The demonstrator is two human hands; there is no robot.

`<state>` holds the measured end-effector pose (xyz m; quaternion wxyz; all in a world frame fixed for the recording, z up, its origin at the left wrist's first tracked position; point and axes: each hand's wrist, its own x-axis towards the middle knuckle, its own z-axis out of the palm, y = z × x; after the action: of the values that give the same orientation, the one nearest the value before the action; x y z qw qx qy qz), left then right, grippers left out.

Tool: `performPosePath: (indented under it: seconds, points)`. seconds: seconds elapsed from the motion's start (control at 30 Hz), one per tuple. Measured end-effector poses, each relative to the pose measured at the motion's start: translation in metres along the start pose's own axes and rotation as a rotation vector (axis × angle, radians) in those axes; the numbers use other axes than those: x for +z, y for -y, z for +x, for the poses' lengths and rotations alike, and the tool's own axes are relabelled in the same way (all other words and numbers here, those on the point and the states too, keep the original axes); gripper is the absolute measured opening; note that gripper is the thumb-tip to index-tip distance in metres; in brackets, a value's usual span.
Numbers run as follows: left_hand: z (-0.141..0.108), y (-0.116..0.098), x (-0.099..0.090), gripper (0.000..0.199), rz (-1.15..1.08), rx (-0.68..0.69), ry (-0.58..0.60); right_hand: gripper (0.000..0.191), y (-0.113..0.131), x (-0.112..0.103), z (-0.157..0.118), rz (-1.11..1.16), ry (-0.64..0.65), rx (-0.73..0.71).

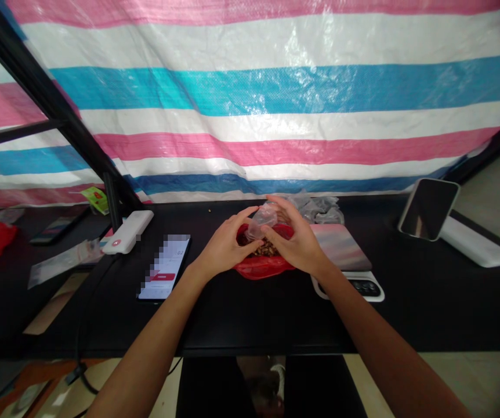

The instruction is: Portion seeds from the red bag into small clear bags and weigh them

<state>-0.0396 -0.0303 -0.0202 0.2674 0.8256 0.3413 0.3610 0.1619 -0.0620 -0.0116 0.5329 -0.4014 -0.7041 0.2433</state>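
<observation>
Smooth plastic bag [262, 218], glossy plastic sheeting [271, 90]

Black table [241, 325]: red bag [265, 269]; lit phone [169, 270], white block [130, 231] left; clear bags [327, 210] behind; white-cased phone [365, 288] right.

Mid red bag [265, 269] partly bhd L hand [221, 247], R hand [300, 247] — contents [270, 249] unclear, tiny.

On the desk [250, 325], a bag [261, 268] is lying in the middle, pieces [270, 249] sitting inside. Left of it a phone [169, 270] is lying, a power bank [129, 232] resting farther left. Wraps [326, 210] are lying far-right of the bag, a slab [341, 248] nearer. A sheet [276, 93] is hanging behind.
</observation>
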Motion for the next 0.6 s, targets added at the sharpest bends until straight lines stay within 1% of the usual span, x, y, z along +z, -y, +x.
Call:
performPosePath:
  seconds: [0.13, 0.2, 0.27, 0.33, 0.4, 0.5, 0.6]
  points:
    - [0.001, 0.001, -0.002, 0.059, 0.069, 0.028, -0.038, 0.044, 0.001, -0.003, 0.002, -0.057, -0.046, -0.011]
    - [0.001, 0.002, -0.003, 0.059, 0.101, 0.038, -0.063, 0.039, -0.001, -0.005, 0.003, -0.093, -0.078, -0.017]
    - [0.002, 0.002, -0.004, 0.063, 0.149, 0.033, -0.102, 0.031, -0.005, -0.008, 0.005, -0.157, -0.138, -0.024]
    - [0.002, 0.003, -0.006, 0.065, 0.221, -0.004, -0.150, 0.024, -0.011, -0.011, 0.007, -0.217, -0.220, -0.003]
    - [0.001, 0.005, -0.010, 0.060, 0.316, -0.053, -0.176, 0.020, -0.017, -0.013, 0.008, -0.220, -0.305, 0.052]
    - [-0.001, 0.009, -0.018, 0.053, 0.419, -0.133, -0.143, 0.019, -0.026, -0.016, 0.009, -0.166, -0.388, 0.131]
    - [-0.003, 0.017, -0.024, 0.051, 0.384, -0.211, -0.045, 0.021, -0.030, -0.017, 0.008, -0.193, -0.383, 0.160]
